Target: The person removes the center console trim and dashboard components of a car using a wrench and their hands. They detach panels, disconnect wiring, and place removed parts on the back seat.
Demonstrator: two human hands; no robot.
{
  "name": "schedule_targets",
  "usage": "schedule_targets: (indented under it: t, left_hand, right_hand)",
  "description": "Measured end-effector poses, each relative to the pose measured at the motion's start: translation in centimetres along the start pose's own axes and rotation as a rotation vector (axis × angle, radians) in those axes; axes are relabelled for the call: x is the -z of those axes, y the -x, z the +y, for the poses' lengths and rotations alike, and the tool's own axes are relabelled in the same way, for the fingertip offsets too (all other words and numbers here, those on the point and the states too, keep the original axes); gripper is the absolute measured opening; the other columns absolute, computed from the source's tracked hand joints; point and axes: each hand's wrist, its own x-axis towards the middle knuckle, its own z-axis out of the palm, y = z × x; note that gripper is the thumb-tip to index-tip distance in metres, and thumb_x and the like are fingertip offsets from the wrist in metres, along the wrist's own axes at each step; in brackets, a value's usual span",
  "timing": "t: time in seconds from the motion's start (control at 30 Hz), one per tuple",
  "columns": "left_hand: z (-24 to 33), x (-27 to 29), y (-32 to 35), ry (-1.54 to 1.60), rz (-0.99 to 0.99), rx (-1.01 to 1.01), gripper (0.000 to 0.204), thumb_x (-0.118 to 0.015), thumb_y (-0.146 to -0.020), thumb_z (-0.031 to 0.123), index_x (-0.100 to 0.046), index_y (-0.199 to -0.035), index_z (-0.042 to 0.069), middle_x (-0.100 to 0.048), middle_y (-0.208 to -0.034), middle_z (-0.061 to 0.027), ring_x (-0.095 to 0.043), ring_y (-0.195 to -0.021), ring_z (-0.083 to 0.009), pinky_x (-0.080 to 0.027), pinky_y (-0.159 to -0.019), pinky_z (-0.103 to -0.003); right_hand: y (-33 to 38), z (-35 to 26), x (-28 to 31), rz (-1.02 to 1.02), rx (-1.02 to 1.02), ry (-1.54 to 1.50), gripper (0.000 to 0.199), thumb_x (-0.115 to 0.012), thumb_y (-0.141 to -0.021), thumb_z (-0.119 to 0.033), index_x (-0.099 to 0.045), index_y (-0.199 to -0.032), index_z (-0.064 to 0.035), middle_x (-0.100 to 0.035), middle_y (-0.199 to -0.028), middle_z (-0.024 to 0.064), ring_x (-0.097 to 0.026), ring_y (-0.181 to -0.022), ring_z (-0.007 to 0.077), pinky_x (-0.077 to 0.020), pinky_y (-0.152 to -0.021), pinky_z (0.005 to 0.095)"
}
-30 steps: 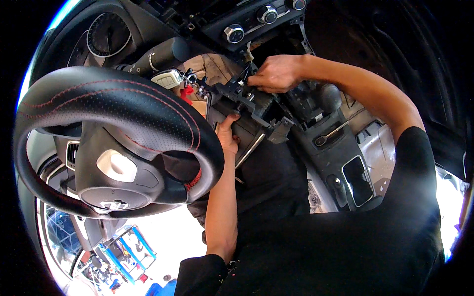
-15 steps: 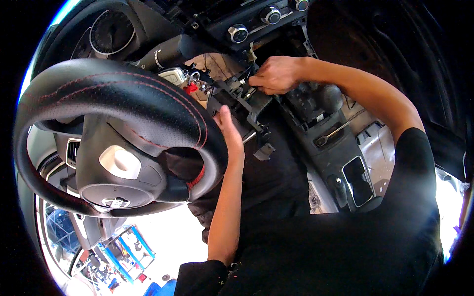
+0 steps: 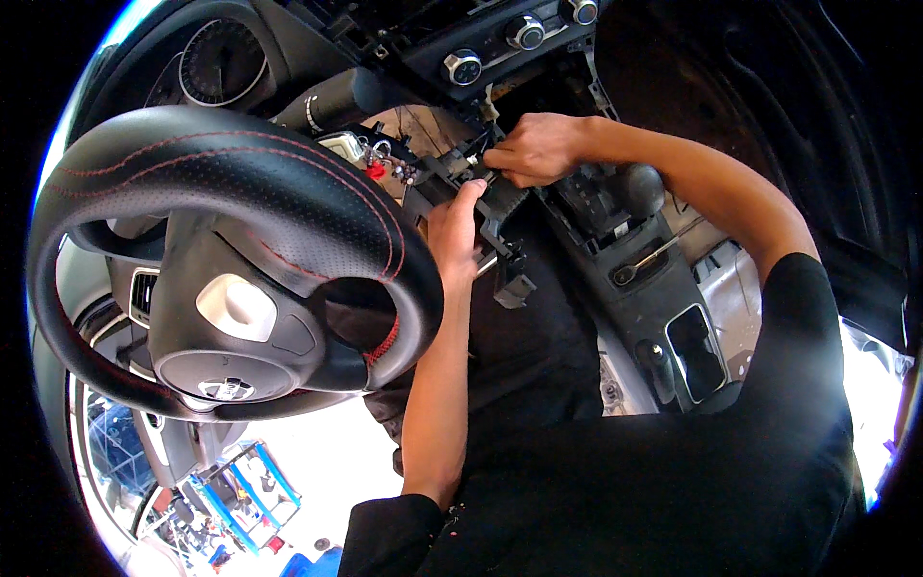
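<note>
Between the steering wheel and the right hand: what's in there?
Head view: the left hand, then a black plastic part, lie between the steering wheel and the right hand. Not bare.

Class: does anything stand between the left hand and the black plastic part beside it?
Nothing visible does: the left hand is right at the black plastic part, and the steering wheel stands left of both.

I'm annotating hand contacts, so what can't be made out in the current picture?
Head view throughout.
Right hand: what it touches, hidden by its fingers.
Left hand: fingers except thumb, hidden behind the hand.
Key fob: part, hidden by steering wheel.
Items beside blue rack: too small to identify.
</note>
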Motion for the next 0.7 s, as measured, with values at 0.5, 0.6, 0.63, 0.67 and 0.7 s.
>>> schedule_targets:
  t: [0.5,0.6,0.63,0.67,0.7]
  left_hand:
    - [0.2,-0.9,0.5,0.088,0.023,0.010,0.027,-0.071,-0.083,0.020,-0.066,-0.098,-0.002,-0.067,-0.091,-0.0071,-0.064,-0.075,-0.0157,-0.052,-0.067,-0.030]
    - [0.3,-0.1,1.0,0.082,-0.012,-0.001,0.025,-0.071,-0.083,0.018,-0.066,-0.100,0.000,-0.067,-0.091,-0.0069,-0.064,-0.075,-0.0158,-0.053,-0.067,-0.030]
    - [0.1,-0.1,1.1,0.067,-0.029,-0.023,0.025,-0.071,-0.083,0.017,-0.066,-0.100,0.000,-0.067,-0.091,-0.0067,-0.064,-0.076,-0.0157,-0.053,-0.068,-0.030]
    - [0.0,0.0,1.1,0.052,-0.047,-0.046,0.024,-0.071,-0.083,0.017,-0.066,-0.100,0.001,-0.068,-0.091,-0.0065,-0.064,-0.076,-0.0157,-0.053,-0.068,-0.030]
    - [0.1,0.1,0.5,0.038,-0.060,0.002,0.023,-0.071,-0.083,0.015,-0.066,-0.100,0.001,-0.068,-0.092,-0.0063,-0.065,-0.078,-0.0156,-0.053,-0.068,-0.030]
  right_hand:
    - [1.2,1.2,0.0,0.092,0.008,0.012,0.022,-0.059,-0.085,-0.022,-0.047,-0.095,-0.0053,-0.058,-0.070,0.0170,-0.059,-0.065,0.0409,-0.0487,-0.056,0.0487]
    - [3.8,1.9,2.6,0.036,-0.104,0.043,0.027,-0.056,-0.090,-0.027,-0.047,-0.104,-0.0060,-0.061,-0.081,0.0178,-0.062,-0.076,0.0417,-0.0503,-0.064,0.0511]
    - [4.4,1.6,2.5,0.001,-0.098,0.041,0.027,-0.056,-0.092,-0.028,-0.048,-0.106,-0.0064,-0.061,-0.081,0.0181,-0.062,-0.077,0.0413,-0.0502,-0.066,0.0509]
    - [4.9,1.3,2.3,-0.034,-0.093,0.038,0.026,-0.055,-0.094,-0.029,-0.050,-0.107,-0.0067,-0.061,-0.081,0.0184,-0.062,-0.078,0.0409,-0.0501,-0.067,0.0506]
    - [5.2,1.3,2.3,-0.010,-0.041,0.052,0.026,-0.055,-0.095,-0.030,-0.052,-0.105,-0.0064,-0.062,-0.081,0.0181,-0.062,-0.079,0.0406,-0.0501,-0.068,0.0506]
